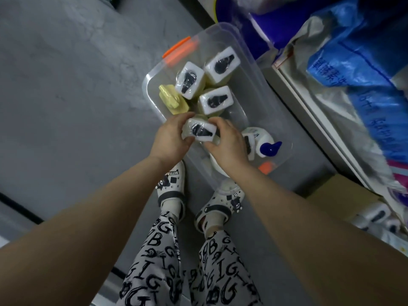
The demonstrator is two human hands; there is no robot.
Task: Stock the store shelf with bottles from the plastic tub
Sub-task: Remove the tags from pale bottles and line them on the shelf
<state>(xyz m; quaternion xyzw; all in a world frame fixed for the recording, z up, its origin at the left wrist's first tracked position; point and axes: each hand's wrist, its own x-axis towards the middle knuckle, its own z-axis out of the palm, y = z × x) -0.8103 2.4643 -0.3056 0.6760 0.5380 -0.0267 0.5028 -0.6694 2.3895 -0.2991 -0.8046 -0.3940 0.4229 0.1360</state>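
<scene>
A clear plastic tub (pixel 220 38) with orange latches stands on the grey floor. Three upright bottles with white tops and black pump heads (pixel 189 83) fill its far end, next to a pale yellow bottle (pixel 171 99). Both my hands hold a fourth such bottle (pixel 199 130) above the tub's middle. My left hand (pixel 171 140) grips its left side and my right hand (pixel 228 143) curls round its right side. A white bottle with a blue pump (pixel 263 145) lies at the tub's near end.
The store shelf edge (pixel 313 111) runs along the right, holding blue plastic packages (pixel 357 69). Similar pump bottles (pixel 378 214) sit low at the right beside a cardboard box (pixel 344 191). My feet in white clogs (pixel 171 186) stand against the tub's near end.
</scene>
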